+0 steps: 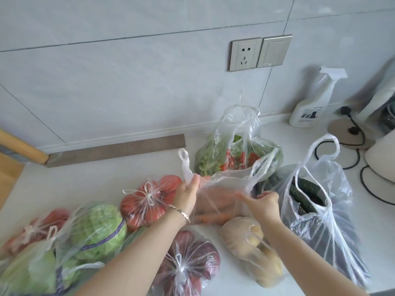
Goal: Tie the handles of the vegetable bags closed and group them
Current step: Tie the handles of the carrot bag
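1. The carrot bag [215,201] sat on the pale worktop [106,178] in the middle of the spread, its mouth open and both handles untied.
2. The left hand [188,193], a bracelet [181,213] on its wrist, gripped the plastic at the foot of the left handle [184,165], fingers curled round it.
3. The right hand [265,201] pinched the rim of the carrot bag below the right handle [263,165], one finger stretched along the plastic.
4. Touching the carrot bag on its left lay a tomato bag [145,201], knotted shut.
5. Further left of the carrot bag were a cabbage bag [98,229] and, beyond it, a second tied bag of red produce [38,227] that I could not name.
6. In front of the carrot bag, nearer the person, lay a tied red onion bag [188,261].
7. A potato bag [252,246] lay in front and to the right of the carrot bag; I could not tell whether it was tied.
8. Just right of the carrot bag stood a cucumber bag [310,201], handles up and untied.
9. Behind the carrot bag, towards the wall, stood a bag of green beans and red chillies [235,159] with its handles upright; a knot I could not make out.
10. Well behind and to the right of the carrot bag stood a spray bottle [310,103], with a wall socket [245,54] above.
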A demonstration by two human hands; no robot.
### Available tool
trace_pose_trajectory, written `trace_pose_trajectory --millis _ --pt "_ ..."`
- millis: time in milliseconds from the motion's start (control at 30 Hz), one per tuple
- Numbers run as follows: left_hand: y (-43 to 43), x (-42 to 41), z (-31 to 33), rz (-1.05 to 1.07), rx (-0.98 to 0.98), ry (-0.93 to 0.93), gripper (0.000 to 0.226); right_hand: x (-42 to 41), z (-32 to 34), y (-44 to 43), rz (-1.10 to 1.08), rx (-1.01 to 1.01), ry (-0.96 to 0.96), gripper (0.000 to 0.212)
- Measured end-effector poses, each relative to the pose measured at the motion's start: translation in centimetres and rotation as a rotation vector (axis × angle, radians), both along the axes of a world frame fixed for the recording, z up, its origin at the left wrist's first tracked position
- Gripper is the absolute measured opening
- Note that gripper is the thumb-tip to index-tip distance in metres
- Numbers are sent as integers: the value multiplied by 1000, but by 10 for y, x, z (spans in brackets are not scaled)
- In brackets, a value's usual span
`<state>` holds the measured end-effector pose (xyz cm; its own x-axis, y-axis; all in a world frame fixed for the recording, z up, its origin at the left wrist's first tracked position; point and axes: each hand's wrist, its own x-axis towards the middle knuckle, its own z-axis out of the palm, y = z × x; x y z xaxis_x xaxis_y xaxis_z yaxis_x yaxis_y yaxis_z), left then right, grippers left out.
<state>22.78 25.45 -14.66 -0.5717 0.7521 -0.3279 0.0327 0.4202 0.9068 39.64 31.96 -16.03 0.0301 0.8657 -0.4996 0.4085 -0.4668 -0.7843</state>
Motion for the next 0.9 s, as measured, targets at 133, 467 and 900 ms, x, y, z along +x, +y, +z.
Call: trace_pose_trajectory --millis 133,467,900 --pt "9 -1 -5 64 72 -716 58 -18 6 0 196 21 -53 90" --pt "31 -17 -35 563 230 -1074 30 -74 37 9 224 140 543 45" --pt "30 -2 -39 162 -47 -795 62 -64 -17 27 241 -439 208 68"
